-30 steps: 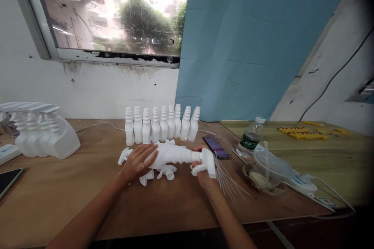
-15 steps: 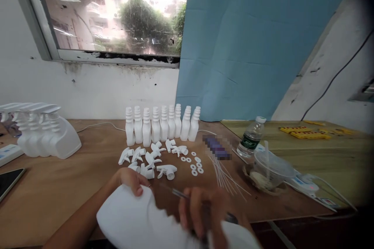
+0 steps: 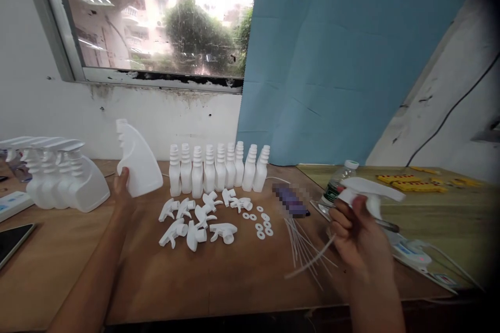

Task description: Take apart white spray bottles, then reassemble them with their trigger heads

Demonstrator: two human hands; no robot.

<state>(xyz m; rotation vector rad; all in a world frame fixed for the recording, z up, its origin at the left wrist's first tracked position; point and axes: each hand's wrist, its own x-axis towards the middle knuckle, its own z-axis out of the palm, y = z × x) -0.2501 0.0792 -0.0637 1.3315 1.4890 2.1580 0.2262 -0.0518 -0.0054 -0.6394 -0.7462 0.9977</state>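
while the left hand (image 3: 120, 190), fingers closed at the lower side, holds a white bottle (image 3: 142, 169) upright at ten o'clock, presumably keeping its neck unobstructed, the right hand (image 3: 361, 247), fingers curled, grips a spray head (image 3: 367, 185) at two o'clock, tube (image 3: 322, 253) protruding.

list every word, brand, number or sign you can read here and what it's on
Nothing can be read with certainty.
Green label on the water bottle: pale marks, too small.
Label on the right-hand power strip: too small.
Phone: screen blurred out.
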